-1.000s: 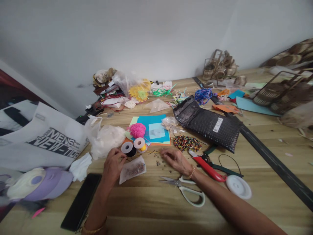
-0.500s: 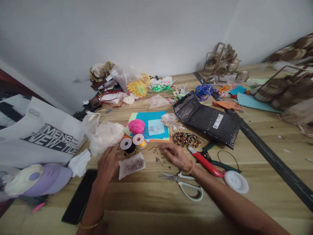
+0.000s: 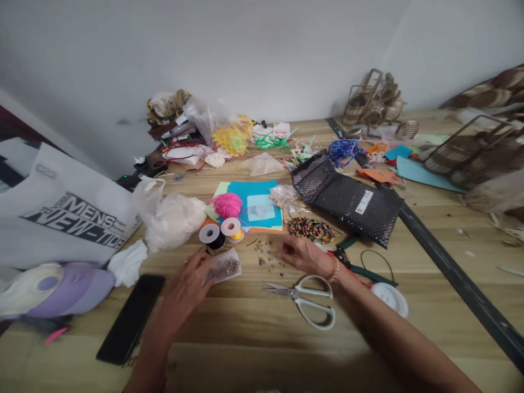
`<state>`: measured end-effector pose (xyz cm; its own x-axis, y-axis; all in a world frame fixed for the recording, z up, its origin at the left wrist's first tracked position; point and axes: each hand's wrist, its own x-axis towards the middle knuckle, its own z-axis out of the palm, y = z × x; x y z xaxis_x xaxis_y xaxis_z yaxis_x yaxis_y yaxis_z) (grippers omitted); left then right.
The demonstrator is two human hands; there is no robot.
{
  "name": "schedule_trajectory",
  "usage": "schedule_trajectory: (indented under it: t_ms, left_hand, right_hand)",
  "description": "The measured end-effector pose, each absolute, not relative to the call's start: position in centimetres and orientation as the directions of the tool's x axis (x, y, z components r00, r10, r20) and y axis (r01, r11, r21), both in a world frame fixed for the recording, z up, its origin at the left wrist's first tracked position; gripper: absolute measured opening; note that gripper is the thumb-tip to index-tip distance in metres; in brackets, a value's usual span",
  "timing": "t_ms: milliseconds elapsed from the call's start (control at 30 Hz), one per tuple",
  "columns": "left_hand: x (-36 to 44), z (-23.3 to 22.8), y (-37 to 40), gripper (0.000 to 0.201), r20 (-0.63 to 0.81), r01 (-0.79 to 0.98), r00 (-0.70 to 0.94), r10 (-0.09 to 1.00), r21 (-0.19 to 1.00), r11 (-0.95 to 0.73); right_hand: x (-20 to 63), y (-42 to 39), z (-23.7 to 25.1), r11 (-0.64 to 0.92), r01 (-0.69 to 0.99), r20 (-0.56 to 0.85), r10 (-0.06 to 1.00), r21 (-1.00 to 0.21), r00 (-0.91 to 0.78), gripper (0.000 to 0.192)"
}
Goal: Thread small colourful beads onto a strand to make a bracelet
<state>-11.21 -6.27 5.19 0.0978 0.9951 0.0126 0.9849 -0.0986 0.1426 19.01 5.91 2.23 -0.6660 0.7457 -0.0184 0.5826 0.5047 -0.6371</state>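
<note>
My left hand (image 3: 189,281) is on the near end of a small translucent bag of beads (image 3: 227,266), its thumb and fingers closed about that end. To the right, my right hand (image 3: 303,254) is curled with its fingertips bent inward; whether something tiny is between them I cannot make out. Loose small beads (image 3: 262,261) lie scattered on the wood just left of it. Scissors (image 3: 292,293) with pale handles rest below the right hand, blades pointing left. Behind the bag stand a spool of black cord (image 3: 212,236) and a spool of yellow cord (image 3: 233,230).
Strings of colourful beads (image 3: 311,229) lie behind my right hand, near a black bubble mailer (image 3: 352,196). Pink yarn (image 3: 227,205) sits on blue paper (image 3: 266,191). Red-handled pruners and a white lid (image 3: 388,297) are partly behind my right forearm. A phone (image 3: 131,319) lies at left.
My left hand has moved right and down from beside the black spool onto the bag's end. My right hand has shifted slightly right, away from the loose beads. The view has shifted a little.
</note>
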Motion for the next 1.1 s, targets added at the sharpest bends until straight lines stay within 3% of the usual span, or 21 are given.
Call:
schedule_trajectory:
  t_ms: [167, 367, 533, 833, 1100]
  left_hand:
    - [-9.7, 4.8, -6.4, 0.037, -0.009, 0.978, 0.081, 0.997, 0.193, -0.077]
    - [-9.8, 3.7, -6.2, 0.047, 0.007, 0.983, 0.056, 0.998, 0.175, -0.056]
    - [-10.6, 1.9, -6.2, 0.055, 0.105, 0.996, 0.03, 0.994, 0.083, -0.038]
    - [-9.9, 0.8, -5.7, 0.051, 0.024, 0.98, 0.053, 0.998, 0.191, -0.057]
    - [-7.5, 0.6, -4.1, 0.051, 0.027, 0.972, 0.156, 0.987, 0.171, -0.159]
  right_hand:
    - [20.3, 5.6, 4.5, 0.589, 0.752, -0.227, 0.721, -0.297, -0.654, 0.016]
    - [20.2, 5.1, 4.5, 0.597, 0.79, -0.348, 0.718, -0.137, -0.603, 0.028]
    - [18.9, 4.4, 4.4, 0.572, 0.806, -0.375, 0.72, -0.156, -0.584, 0.027]
    - [17.2, 3.8, 3.9, 0.549, 0.782, -0.308, 0.72, -0.294, -0.622, 0.019]
    - [16.4, 4.0, 1.6, 0.559, 0.722, -0.166, 0.732, -0.408, -0.66, 0.007]
